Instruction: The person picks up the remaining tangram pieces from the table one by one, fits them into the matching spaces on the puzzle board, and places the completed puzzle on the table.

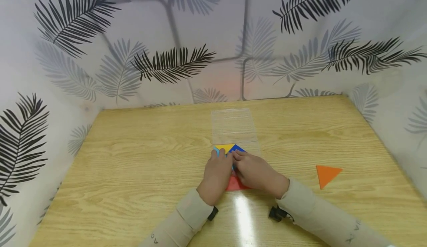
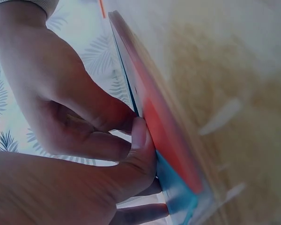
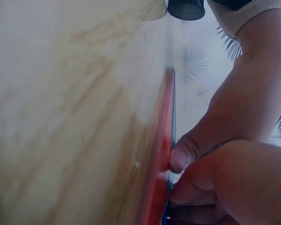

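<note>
Both hands are over a clear plastic tray [image 1: 236,123] holding flat coloured tangram pieces. My left hand [image 1: 217,173] presses down on the left side, fingers extended and touching the pieces; its thumb rests at the red piece [image 2: 159,124] and a light blue piece [image 2: 175,187]. Opposite it, my right hand [image 1: 257,171] has bent fingers low over the pieces, their tips close to a dark blue piece [image 1: 237,148]. Whether those fingers pinch a piece I cannot tell. A yellow triangle [image 1: 225,147] shows just beyond the left fingertips. The hands hide the middle of the arrangement.
An orange triangle [image 1: 327,175] lies apart on the wooden table [image 1: 150,158], to the right of the right hand. Leaf-printed white cloth [image 1: 213,80] hangs at the back and sides. Dark wrist-camera parts [image 1: 278,213] protrude below the right cuff.
</note>
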Demonstrator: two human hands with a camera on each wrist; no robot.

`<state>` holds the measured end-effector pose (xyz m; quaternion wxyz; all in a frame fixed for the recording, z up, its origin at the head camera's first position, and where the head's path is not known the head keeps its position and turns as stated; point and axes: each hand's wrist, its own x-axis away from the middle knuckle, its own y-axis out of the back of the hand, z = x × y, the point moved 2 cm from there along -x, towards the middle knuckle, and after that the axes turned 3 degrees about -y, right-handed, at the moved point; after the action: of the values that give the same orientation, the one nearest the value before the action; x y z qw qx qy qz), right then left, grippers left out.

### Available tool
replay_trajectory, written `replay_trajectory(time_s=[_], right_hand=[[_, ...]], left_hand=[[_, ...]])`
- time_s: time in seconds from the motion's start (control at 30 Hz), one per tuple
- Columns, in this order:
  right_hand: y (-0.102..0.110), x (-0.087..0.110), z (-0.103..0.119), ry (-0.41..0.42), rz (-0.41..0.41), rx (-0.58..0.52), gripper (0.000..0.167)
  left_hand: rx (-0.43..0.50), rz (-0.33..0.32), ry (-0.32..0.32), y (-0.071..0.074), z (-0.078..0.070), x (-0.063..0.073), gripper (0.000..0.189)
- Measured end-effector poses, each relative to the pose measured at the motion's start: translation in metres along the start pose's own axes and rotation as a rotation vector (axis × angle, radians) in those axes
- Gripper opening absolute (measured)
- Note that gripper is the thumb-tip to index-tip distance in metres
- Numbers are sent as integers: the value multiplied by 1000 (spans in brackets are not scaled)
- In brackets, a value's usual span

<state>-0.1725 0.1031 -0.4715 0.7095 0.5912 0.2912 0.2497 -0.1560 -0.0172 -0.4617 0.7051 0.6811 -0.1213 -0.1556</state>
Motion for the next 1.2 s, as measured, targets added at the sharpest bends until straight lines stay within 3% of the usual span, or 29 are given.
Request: replay_trajectory(time_s=[0.2,0.4,0.7,0.83,1.03,1.2], right_hand=[[1,3,-1,4,-3,-56,35],[9,11,-5,7,42,-134,30],[30,41,-31,-44,80,-282,18],[41,60,-44,-112,171,-292,17],[51,90,-60,-307,366,-375,26],[51,112,-64,-307,439,-383,44]], left_hand=[[51,0,5,-1,0,0,36],[27,-16,-7,-2,-1,1,36],[-24,-12,-13,-4,0,0,43],[-21,6,-13,-3,0,0,43],[0,28,3,-2,1,-2,41],[0,34,1,-1,2,-3,36]])
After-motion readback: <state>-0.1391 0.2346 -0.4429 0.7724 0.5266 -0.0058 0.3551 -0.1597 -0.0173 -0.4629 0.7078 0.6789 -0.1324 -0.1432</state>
